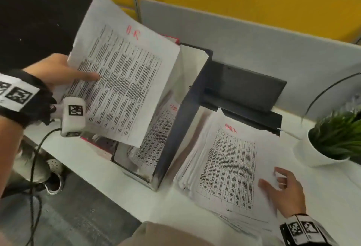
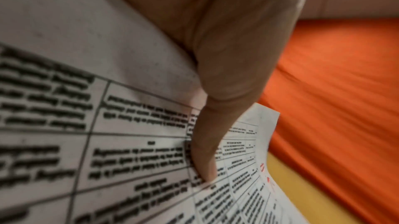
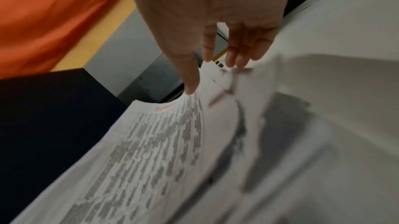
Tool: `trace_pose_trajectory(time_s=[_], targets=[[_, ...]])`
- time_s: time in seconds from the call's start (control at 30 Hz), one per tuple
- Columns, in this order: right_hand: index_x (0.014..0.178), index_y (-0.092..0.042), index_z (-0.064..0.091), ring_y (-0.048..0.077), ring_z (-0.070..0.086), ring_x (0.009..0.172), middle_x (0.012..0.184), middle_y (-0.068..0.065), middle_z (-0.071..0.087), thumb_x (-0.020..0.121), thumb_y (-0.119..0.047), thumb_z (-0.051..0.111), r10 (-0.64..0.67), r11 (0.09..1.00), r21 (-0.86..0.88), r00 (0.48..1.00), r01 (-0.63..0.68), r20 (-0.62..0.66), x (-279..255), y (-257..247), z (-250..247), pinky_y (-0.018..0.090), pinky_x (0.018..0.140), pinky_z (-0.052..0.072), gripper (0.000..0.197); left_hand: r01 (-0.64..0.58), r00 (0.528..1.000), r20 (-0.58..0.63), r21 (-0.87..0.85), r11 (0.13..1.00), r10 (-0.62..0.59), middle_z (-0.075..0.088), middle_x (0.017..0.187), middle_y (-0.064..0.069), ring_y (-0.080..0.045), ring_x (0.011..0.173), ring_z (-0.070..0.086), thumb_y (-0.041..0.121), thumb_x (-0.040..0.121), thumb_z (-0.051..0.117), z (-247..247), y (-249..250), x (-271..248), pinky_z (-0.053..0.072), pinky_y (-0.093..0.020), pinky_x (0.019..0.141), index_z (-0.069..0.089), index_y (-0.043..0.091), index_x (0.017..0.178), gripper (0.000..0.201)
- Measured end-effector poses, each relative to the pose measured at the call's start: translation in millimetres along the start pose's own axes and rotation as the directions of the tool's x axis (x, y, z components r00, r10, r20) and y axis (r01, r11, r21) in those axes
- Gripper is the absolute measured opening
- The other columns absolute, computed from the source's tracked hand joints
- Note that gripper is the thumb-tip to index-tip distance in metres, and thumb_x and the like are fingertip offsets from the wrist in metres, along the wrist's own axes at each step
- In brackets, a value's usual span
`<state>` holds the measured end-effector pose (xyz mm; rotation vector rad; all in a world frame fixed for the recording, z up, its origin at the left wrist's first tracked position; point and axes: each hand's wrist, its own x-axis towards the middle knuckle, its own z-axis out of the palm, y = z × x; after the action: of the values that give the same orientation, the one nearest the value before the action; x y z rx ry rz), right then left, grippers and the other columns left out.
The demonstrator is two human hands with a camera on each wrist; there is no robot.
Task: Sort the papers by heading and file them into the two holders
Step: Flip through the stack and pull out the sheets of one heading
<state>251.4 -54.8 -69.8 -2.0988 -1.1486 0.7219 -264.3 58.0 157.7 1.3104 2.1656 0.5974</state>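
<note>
The HR sheet (image 1: 125, 73), headed in red, is up in the air at the centre left of the head view, pinched along its left edge by the left hand (image 1: 62, 71), thumb across the print and fingers behind it. It hangs over the two holders: the red holder (image 1: 101, 146) shows only as a rim and corner under the sheet, so I cannot tell how much is in it. The dark holder (image 1: 175, 120) just to its right already has sheets standing in it, the front one headed ADMIN in red.

To the right of that holder, on the white worktop (image 1: 332, 197), lies the unsorted stack (image 1: 224, 163), fanned and thick, with an ADMIN sheet on top. The right hand (image 1: 281, 189) rests at the stack's lower right corner, fingers loosely curled at the edges of the top sheets; in the right wrist view the fingertips (image 3: 192, 89) touch the paper edges, but I cannot tell whether it has actually closed on a sheet.

So the job looks well under way but far from finished: some ADMIN papers are filed, one HR sheet is on its way, probably to the red holder, and a good pile is left to go through.

A black device (image 1: 244, 87) sits behind the stack, and a potted plant (image 1: 336, 138) stands at the right edge.
</note>
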Motion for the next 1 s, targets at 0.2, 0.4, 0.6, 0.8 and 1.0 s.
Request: trace_pose_trajectory(time_s=[0.2, 0.4, 0.6, 0.8, 1.0], targets=[[0.129, -0.010, 0.048, 0.035, 0.054, 0.100, 0.118, 0.026, 0.052, 0.063, -0.013, 0.085, 0.053, 0.997, -0.061, 0.998, -0.050, 0.038, -5.2, 14.4, 14.4, 0.044, 0.093, 0.044, 0.076, 0.001, 0.996, -0.082, 0.254, 0.967, 0.021, 0.064, 0.089, -0.011, -0.027, 0.078, 0.058, 0.027, 0.068, 0.082, 38.2, -19.1, 24.6, 0.046, -0.034, 0.070, 0.065, 0.006, 0.098, 0.041], [0.130, -0.005, 0.047, 0.036, 0.054, 0.099, 0.117, 0.028, 0.052, 0.064, -0.010, 0.084, 0.047, 0.998, -0.053, 0.998, -0.045, 0.042, -6.0, 14.9, 16.5, 0.043, 0.093, 0.045, 0.076, -0.050, 0.996, -0.045, 0.382, 0.923, 0.073, 0.055, 0.073, -0.005, -0.021, 0.065, 0.048, 0.022, 0.072, 0.079, 84.0, -23.5, 43.8, 0.036, -0.029, 0.061, 0.063, 0.002, 0.102, 0.039], [0.129, -0.006, 0.048, 0.035, 0.053, 0.101, 0.116, 0.027, 0.050, 0.064, -0.010, 0.083, 0.052, 0.997, -0.051, 0.998, -0.050, 0.034, -6.8, 16.2, 16.9, 0.044, 0.094, 0.043, 0.074, -0.072, 0.997, 0.045, 0.431, 0.900, 0.059, 0.065, 0.092, -0.016, -0.030, 0.087, 0.060, 0.011, 0.076, 0.075, 109.6, -21.9, 60.2, 0.045, -0.033, 0.075, 0.065, 0.001, 0.109, 0.036], [0.129, -0.007, 0.049, 0.034, 0.054, 0.098, 0.117, 0.026, 0.051, 0.063, -0.010, 0.084, 0.070, 0.997, -0.038, 0.997, -0.068, 0.040, -5.2, 19.0, 18.2, 0.045, 0.094, 0.045, 0.075, -0.060, 0.997, 0.075, 0.517, 0.854, 0.024, 0.065, 0.101, -0.015, -0.031, 0.094, 0.061, 0.011, 0.082, 0.065, 126.2, -20.9, 60.3, 0.046, -0.033, 0.078, 0.064, 0.003, 0.111, 0.030], [0.129, -0.007, 0.049, 0.035, 0.053, 0.100, 0.117, 0.026, 0.051, 0.063, -0.009, 0.084, 0.057, 0.998, -0.037, 0.997, -0.055, 0.050, -4.9, 21.1, 18.6, 0.046, 0.096, 0.044, 0.074, -0.097, 0.988, 0.157, 0.541, 0.835, 0.013, 0.060, 0.120, -0.012, -0.029, 0.110, 0.057, 0.014, 0.080, 0.070, 127.0, -30.6, 60.1, 0.045, -0.034, 0.093, 0.057, 0.009, 0.125, 0.047]])
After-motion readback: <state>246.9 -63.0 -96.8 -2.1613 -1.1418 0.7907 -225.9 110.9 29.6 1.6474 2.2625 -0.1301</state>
